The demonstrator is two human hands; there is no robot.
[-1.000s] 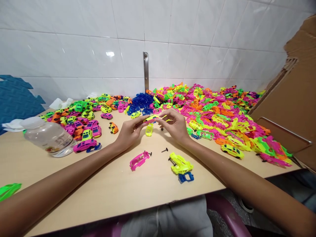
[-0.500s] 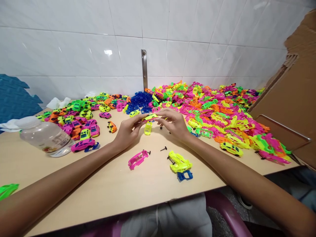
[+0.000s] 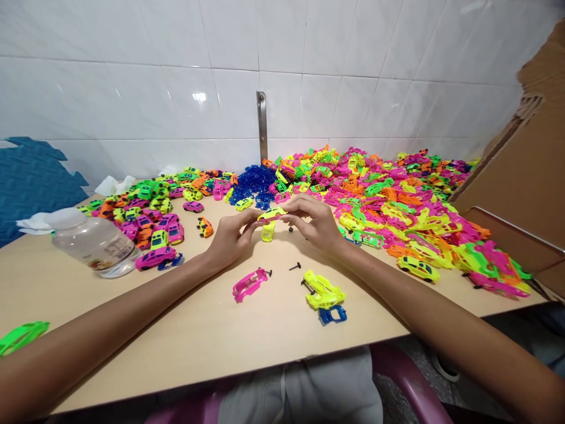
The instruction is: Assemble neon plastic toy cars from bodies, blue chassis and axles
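Between my two hands is a small yellow toy car (image 3: pixel 271 214) with a pink edge below. My left hand (image 3: pixel 232 237) pinches its left end and my right hand (image 3: pixel 314 224) its right end. Just below it, a yellow car piece (image 3: pixel 267 232) shows on the table. Nearer to me lie a pink car shell (image 3: pixel 250 285), a black axle (image 3: pixel 295 267), and a yellow shell (image 3: pixel 324 290) with a blue chassis (image 3: pixel 332 314) against it.
Car parts in a large pile (image 3: pixel 375 194) spread along the right, blue pieces (image 3: pixel 252 182) at the back middle. Toy cars (image 3: pixel 145 221) and a clear plastic jar (image 3: pixel 95 244) stand left. Cardboard (image 3: pixel 507 194) leans at the right; a green shell (image 3: pixel 22 337) lies front left.
The whole view has shifted slightly, so the table things appear a little further right. Both hands keep their hold on the yellow car, which has tilted slightly.
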